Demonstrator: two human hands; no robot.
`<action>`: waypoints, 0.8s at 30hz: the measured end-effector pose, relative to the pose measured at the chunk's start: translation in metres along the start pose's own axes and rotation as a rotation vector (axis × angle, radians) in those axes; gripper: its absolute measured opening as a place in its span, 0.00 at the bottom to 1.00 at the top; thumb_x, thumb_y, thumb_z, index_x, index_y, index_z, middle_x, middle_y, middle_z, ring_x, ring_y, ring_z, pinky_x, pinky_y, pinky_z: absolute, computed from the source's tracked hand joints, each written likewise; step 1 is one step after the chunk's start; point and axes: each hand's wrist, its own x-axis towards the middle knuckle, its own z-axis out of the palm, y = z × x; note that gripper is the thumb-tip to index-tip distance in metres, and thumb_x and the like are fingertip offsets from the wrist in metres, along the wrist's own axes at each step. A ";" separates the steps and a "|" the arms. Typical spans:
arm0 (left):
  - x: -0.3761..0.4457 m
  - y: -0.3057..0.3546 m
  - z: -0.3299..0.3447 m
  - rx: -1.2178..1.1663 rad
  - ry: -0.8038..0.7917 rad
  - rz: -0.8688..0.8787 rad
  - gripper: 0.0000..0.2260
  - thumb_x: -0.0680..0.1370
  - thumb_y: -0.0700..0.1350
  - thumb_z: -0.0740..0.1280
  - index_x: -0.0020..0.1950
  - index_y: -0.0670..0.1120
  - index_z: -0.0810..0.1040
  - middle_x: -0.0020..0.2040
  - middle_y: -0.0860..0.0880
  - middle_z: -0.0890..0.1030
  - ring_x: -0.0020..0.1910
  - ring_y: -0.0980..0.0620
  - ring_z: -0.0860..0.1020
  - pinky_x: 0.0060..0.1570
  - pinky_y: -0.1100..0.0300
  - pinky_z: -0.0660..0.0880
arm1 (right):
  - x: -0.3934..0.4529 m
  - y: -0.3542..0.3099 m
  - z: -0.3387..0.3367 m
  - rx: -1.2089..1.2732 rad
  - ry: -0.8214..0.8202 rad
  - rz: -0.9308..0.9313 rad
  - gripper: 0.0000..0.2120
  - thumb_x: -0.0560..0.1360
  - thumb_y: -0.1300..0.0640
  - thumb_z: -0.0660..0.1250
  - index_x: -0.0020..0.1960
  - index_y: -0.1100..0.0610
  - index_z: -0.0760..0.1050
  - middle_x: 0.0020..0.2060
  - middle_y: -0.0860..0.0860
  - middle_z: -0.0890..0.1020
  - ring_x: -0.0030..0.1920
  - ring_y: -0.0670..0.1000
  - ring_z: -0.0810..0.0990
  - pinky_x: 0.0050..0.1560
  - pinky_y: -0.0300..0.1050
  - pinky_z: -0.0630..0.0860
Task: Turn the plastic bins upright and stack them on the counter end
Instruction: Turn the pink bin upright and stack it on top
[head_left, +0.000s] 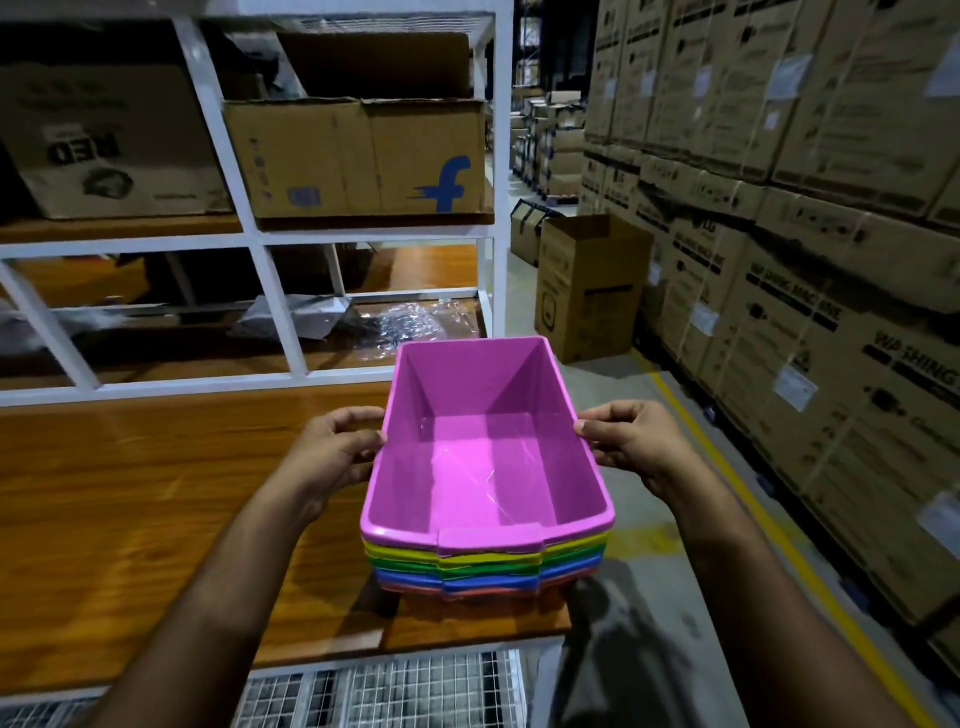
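Both hands' grip: top of 5 bins (488, 540)

A pink bin (488, 457) sat upright, nested atop yellow, green, blue and seemingly red bins (483, 571) at the tabletop's (156, 493) right end.

I see only rim edges of the nested yellow, green, blue and red plastic bins (485, 569). Print on the stacked brown cardboard cartons (810, 291) is too blurred to read fully.
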 end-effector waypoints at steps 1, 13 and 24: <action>-0.001 0.001 0.000 0.023 0.003 0.008 0.13 0.77 0.31 0.65 0.58 0.44 0.79 0.48 0.40 0.83 0.44 0.46 0.81 0.34 0.58 0.82 | 0.000 0.001 0.001 -0.014 0.014 -0.011 0.03 0.71 0.68 0.73 0.43 0.64 0.81 0.30 0.53 0.84 0.28 0.48 0.82 0.30 0.38 0.78; -0.013 -0.007 0.001 0.192 0.023 0.109 0.12 0.79 0.35 0.65 0.59 0.47 0.79 0.48 0.41 0.84 0.44 0.47 0.84 0.35 0.56 0.80 | -0.010 0.016 0.005 -0.027 0.077 -0.090 0.03 0.73 0.65 0.73 0.46 0.64 0.82 0.36 0.58 0.85 0.35 0.52 0.83 0.40 0.47 0.82; -0.029 -0.009 0.004 0.495 0.081 0.261 0.12 0.80 0.39 0.63 0.61 0.48 0.80 0.53 0.48 0.83 0.49 0.50 0.83 0.41 0.53 0.82 | -0.027 0.009 0.008 -0.343 0.101 -0.202 0.08 0.75 0.60 0.70 0.53 0.54 0.81 0.44 0.50 0.85 0.46 0.50 0.85 0.43 0.46 0.83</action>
